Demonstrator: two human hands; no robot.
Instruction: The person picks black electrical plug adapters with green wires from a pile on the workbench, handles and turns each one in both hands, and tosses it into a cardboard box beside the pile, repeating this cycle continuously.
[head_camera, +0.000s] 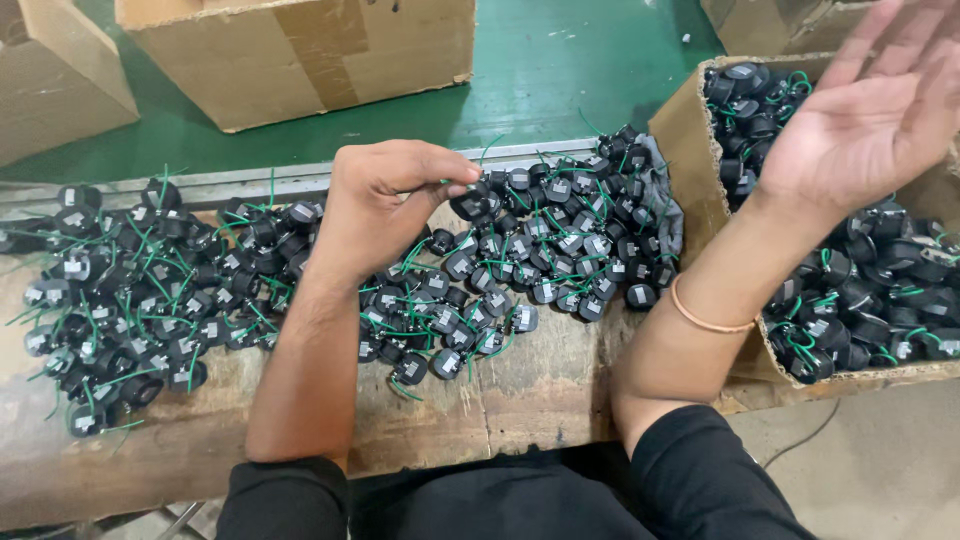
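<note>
My left hand (385, 200) hovers over the middle of a worn wooden bench (520, 400). Its fingertips pinch one small black round part with green wires (470, 203), lifted just above the pile. Several more of these black parts (560, 235) lie spread across the bench, with another heap at the left (130, 290). My right hand (870, 115) is raised above a cardboard box (690, 130) at the right, palm up, fingers spread, holding nothing. That box is filled with the same black parts (880, 300).
Closed cardboard boxes (300, 50) stand on the green floor (560, 70) beyond the bench, one more at the far left (50, 70) and one at the top right (770, 20). A metal rail (260, 180) runs along the bench's far edge.
</note>
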